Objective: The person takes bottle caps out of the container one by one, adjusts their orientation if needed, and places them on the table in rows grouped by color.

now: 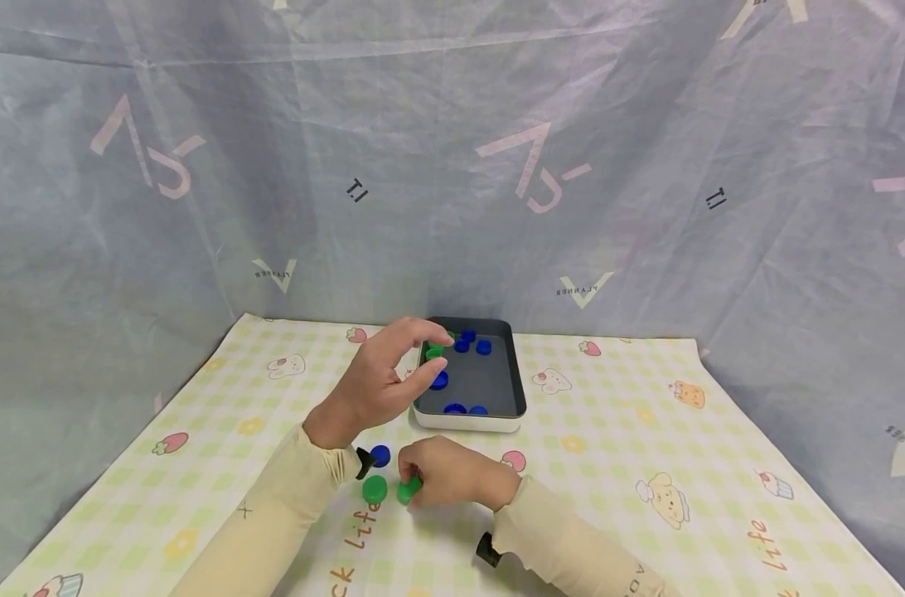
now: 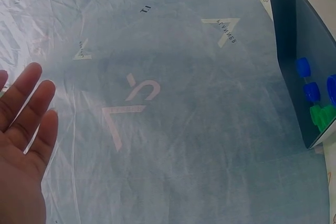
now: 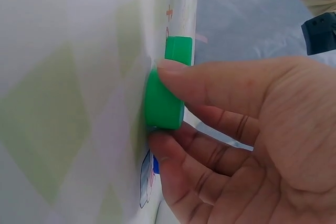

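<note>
My right hand [image 1: 452, 473] pinches a green bottle cap [image 3: 164, 100] between thumb and fingers, down at the tablecloth. Just left of it lies another green cap [image 1: 375, 489], with a blue cap [image 1: 380, 456] a little farther back, near the left wrist. Over the left side of a dark-lined tray [image 1: 469, 424], my left hand [image 1: 381, 373] is raised with thumb and fingers apart and nothing between them. Inside that tray are several blue caps [image 1: 484, 347] and some green caps [image 2: 321, 116] by its left wall, partly hidden behind the left fingers.
A checked, printed tablecloth [image 1: 609, 497] covers the table. Behind its far edge hangs a grey patterned curtain [image 1: 437, 166], which also runs along both sides. Black wrist straps [image 1: 488, 549] show at the cuffs.
</note>
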`<action>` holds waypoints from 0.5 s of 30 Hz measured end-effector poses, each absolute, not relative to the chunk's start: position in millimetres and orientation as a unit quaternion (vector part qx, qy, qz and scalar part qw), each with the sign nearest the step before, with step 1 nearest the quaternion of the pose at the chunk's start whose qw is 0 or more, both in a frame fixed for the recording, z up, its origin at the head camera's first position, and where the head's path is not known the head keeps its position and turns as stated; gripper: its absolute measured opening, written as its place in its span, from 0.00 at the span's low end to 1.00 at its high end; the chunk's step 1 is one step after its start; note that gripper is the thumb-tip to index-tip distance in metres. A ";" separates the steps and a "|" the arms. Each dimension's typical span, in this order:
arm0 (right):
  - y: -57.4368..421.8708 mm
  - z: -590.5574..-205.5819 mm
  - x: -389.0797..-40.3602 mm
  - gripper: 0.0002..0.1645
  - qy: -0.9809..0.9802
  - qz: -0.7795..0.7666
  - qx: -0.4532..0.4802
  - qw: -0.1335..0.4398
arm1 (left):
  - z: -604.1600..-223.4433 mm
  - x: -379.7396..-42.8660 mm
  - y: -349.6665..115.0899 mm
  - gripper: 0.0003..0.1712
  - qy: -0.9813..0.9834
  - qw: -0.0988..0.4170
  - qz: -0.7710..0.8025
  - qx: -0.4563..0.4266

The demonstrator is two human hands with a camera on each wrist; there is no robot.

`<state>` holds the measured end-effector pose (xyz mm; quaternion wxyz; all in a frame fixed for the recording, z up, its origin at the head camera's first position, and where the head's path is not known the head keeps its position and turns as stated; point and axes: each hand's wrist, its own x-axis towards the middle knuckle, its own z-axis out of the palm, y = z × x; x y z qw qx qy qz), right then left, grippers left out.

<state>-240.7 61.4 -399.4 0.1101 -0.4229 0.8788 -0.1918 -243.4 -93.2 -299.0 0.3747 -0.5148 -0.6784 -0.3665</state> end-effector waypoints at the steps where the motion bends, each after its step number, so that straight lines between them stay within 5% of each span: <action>1: 61.4 -399.3 -240.6 0.16 0.879 -0.192 -0.422 0.111 | -299.2 -243.5 -93.1 0.19 -0.679 0.374 -0.366 -0.514; 8: 60.8 -399.3 -240.1 0.16 0.883 -0.185 -0.417 0.113 | -300.6 -245.3 -93.8 0.09 -0.677 0.380 -0.361 -0.518; 15: 63.6 -395.0 -241.0 0.13 0.874 -0.188 -0.429 0.132 | -300.9 -246.7 -94.9 0.10 -0.688 0.369 -0.353 -0.515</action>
